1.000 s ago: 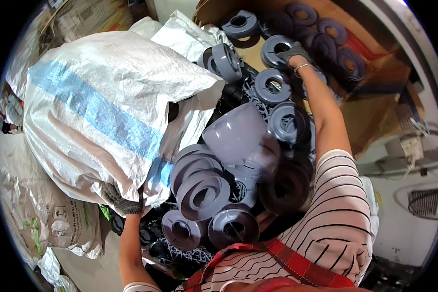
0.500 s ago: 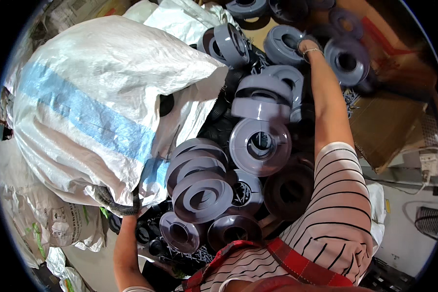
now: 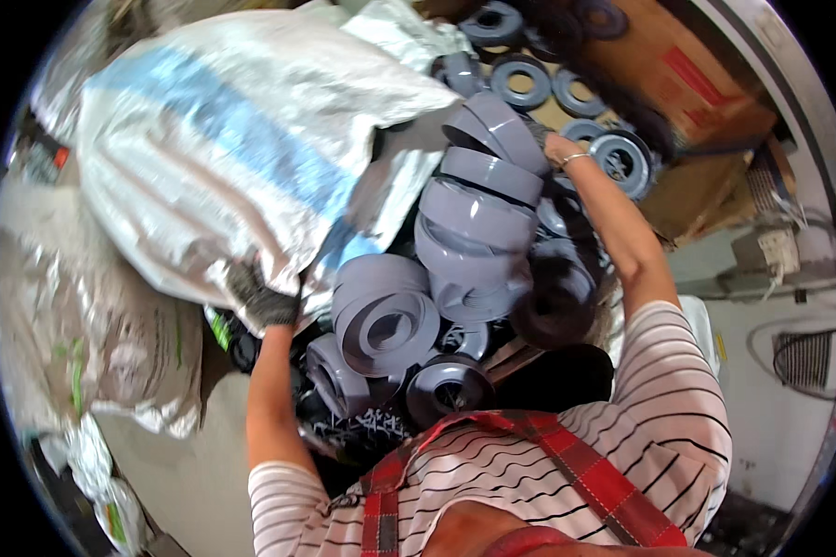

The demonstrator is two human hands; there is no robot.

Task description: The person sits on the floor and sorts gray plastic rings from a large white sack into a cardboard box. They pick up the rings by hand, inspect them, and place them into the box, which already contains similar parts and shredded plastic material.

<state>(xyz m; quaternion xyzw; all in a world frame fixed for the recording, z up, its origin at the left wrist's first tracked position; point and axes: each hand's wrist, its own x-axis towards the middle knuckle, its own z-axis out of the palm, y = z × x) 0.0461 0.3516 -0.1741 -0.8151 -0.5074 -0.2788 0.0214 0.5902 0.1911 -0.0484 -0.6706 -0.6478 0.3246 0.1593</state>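
A big white woven sack (image 3: 241, 176) with a blue stripe fills the left, its mouth turned toward a heap of grey plastic rings. My left hand (image 3: 265, 295), in a dark glove, is closed on the sack's lower edge. Beyond the heap, my right hand (image 3: 555, 147) reaches against the right side of a tilted grey ring (image 3: 506, 130); its fingers are mostly hidden there. Several wide rings, among them a glossy grey ring (image 3: 478, 218), lean in a row toward the sack. A flanged grey ring (image 3: 388, 330) lies nearer me.
Smaller ring parts (image 3: 520, 84) lie at the back, beside a brown cardboard box (image 3: 678, 84). A cardboard flap (image 3: 706, 200) sticks out at right. Full plastic sacks (image 3: 111, 306) stand at left. White sprue scraps (image 3: 362, 427) lie among dark parts in front.
My right hand has come nearer and a little left, and the grey rings by it have shifted and bunched together. The left hand keeps its hold on the sack. The view has also shifted.
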